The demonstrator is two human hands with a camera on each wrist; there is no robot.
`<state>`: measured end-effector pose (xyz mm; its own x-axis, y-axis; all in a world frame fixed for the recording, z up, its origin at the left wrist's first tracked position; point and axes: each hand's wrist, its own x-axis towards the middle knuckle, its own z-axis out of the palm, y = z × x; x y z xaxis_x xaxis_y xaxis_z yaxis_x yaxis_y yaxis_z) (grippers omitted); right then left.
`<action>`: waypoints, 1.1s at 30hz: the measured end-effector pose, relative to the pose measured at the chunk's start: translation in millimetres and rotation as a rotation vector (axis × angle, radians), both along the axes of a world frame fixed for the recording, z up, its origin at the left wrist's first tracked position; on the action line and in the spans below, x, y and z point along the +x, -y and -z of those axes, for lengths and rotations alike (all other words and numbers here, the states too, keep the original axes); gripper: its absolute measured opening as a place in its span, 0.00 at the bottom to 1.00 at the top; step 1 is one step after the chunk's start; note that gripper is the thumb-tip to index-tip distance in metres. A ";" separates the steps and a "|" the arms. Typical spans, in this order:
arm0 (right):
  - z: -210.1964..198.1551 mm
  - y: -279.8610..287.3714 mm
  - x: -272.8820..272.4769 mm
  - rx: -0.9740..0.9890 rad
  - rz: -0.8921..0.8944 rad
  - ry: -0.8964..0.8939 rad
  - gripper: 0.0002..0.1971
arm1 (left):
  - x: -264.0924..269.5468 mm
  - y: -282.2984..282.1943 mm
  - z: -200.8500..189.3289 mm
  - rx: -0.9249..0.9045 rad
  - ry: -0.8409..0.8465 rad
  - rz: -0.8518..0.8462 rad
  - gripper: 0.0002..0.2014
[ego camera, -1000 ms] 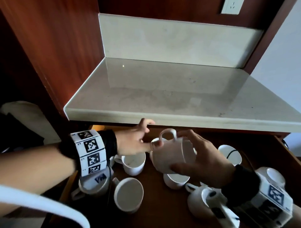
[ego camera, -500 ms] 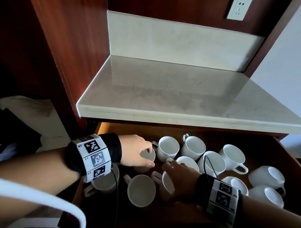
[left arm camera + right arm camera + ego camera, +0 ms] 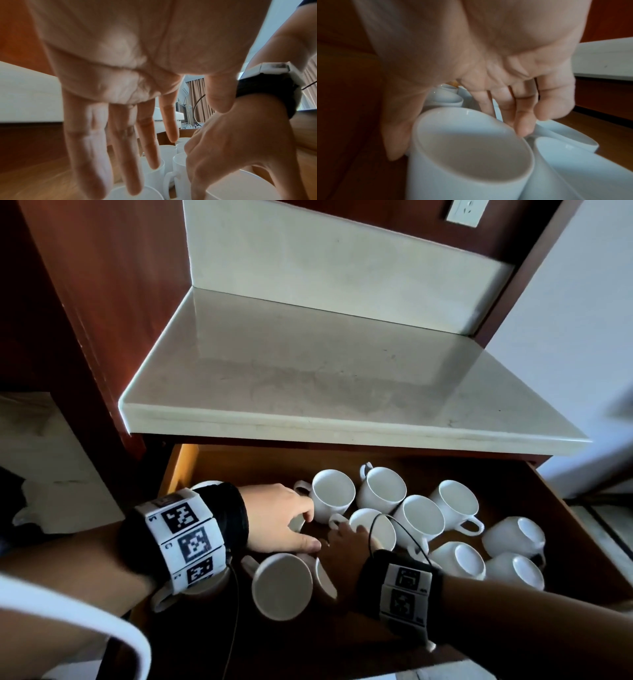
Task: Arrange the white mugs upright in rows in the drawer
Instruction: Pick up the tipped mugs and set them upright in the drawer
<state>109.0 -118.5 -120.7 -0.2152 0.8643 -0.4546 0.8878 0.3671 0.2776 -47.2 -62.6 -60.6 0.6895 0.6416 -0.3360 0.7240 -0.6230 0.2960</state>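
The open wooden drawer [image 3: 565,508] holds several white mugs. Upright ones stand in a back row [image 3: 334,494], [image 3: 382,491], [image 3: 419,517], [image 3: 454,501]. My right hand [image 3: 342,534] grips another upright mug [image 3: 364,518] [image 3: 471,148] in the drawer's middle, thumb on its near side and fingers over the far rim. My left hand [image 3: 301,529] hovers just left of it, its fingers [image 3: 123,155] straight above a mostly hidden mug [image 3: 297,523], holding nothing. One mug [image 3: 282,585] lies on its side at the front. Three more lie tipped at the right [image 3: 513,534], [image 3: 459,559], [image 3: 513,571].
A pale stone countertop [image 3: 308,378] overhangs the back of the drawer. Dark wood panels rise on the left, and a wall socket [image 3: 466,212] sits at the top right. Another mug [image 3: 191,590] lies under my left wrist by the drawer's left wall [image 3: 178,470].
My right hand has lowered the mug it held tilted in the air and set it upright among the others. My left hand has dropped closer to the mug beside it.
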 end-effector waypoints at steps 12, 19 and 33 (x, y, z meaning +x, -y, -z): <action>-110.1 -7.3 150.1 0.050 0.150 -0.423 0.36 | 103.1 20.5 -13.8 0.135 -0.079 0.084 0.31; -100.2 10.4 238.5 0.075 0.154 -0.576 0.30 | 206.6 39.5 30.7 0.063 -0.031 0.491 0.36; -92.7 0.9 264.6 0.042 -0.023 -0.701 0.27 | 243.2 42.4 67.0 0.099 -0.281 0.613 0.36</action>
<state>373.6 -119.5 -28.0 -0.4639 0.8697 -0.1683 0.8547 0.3894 -0.3433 196.0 -105.0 -127.7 0.8331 0.1996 -0.5159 0.2725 -0.9597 0.0689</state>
